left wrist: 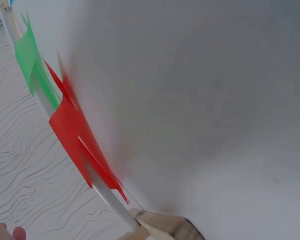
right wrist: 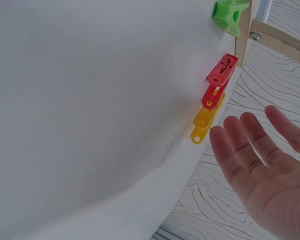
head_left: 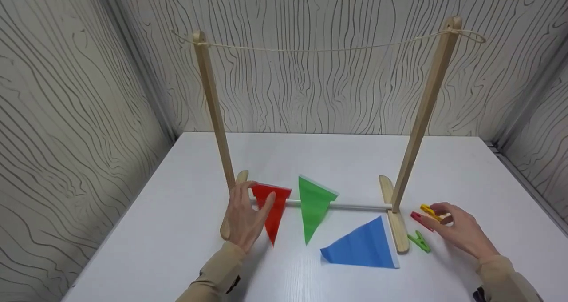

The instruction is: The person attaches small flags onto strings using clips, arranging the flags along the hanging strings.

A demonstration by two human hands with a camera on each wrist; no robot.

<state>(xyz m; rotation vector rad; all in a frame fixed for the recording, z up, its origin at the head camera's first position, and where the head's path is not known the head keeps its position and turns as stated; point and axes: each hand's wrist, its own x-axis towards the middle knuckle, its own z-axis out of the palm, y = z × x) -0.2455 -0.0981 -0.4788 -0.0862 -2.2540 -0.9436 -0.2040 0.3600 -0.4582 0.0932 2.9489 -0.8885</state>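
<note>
My left hand (head_left: pixel 245 220) hovers at the left of a red triangular pennant (head_left: pixel 276 208), thumb in front of its cloth in the head view; the left wrist view shows the fingertips apart from it. The red pennant and a green pennant (head_left: pixel 312 206) lie across a white rod (head_left: pixel 361 206). A blue pennant (head_left: pixel 366 246) lies flat in front. On the right, my right hand (head_left: pixel 466 231) is held over a red clothespin (right wrist: pixel 220 75) and a yellow clothespin (right wrist: pixel 205 117). Its fingers are extended and hold nothing. A green clothespin (head_left: pixel 420 241) lies just nearer.
Two wooden posts, a left post (head_left: pixel 214 111) and a right post (head_left: pixel 424 120), rise from flat wooden feet joined by the rod. A thin cord (head_left: pixel 310 50) hangs slightly slack between their tops. Wood-grain panels (head_left: pixel 310 93) surround the white table (head_left: pixel 168 213).
</note>
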